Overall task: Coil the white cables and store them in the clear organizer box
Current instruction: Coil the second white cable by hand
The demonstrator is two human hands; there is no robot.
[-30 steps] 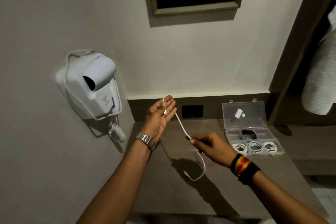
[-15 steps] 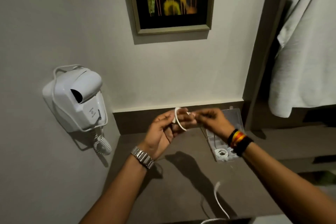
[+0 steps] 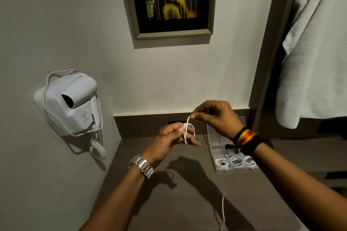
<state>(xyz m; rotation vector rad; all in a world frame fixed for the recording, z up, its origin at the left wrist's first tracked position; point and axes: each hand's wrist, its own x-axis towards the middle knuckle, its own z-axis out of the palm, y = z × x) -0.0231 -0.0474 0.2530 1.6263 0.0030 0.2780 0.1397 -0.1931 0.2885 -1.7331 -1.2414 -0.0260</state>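
A thin white cable (image 3: 188, 131) is looped around the fingers of my left hand (image 3: 173, 139), held above the brown counter. My right hand (image 3: 216, 116) pinches the cable just above that loop, up and to the right of the left hand. The loose end of the cable (image 3: 223, 210) hangs down near the counter's front edge. The clear organizer box (image 3: 219, 169) lies open on the counter at the right, partly hidden by my right wrist. Three coiled white cables (image 3: 235, 161) fill its front compartments, and a dark item sits behind them.
A white wall-mounted hair dryer (image 3: 73, 103) with a curly cord hangs at the left. A framed picture (image 3: 169, 2) is on the wall above. A white garment (image 3: 317, 52) hangs at the right. The brown counter (image 3: 169, 202) stretches below my arms.
The camera tilted up. Both hands rose and met; the cable, stretched between them a second ago, now wraps my left fingers, and my right hand has lifted above the loop.
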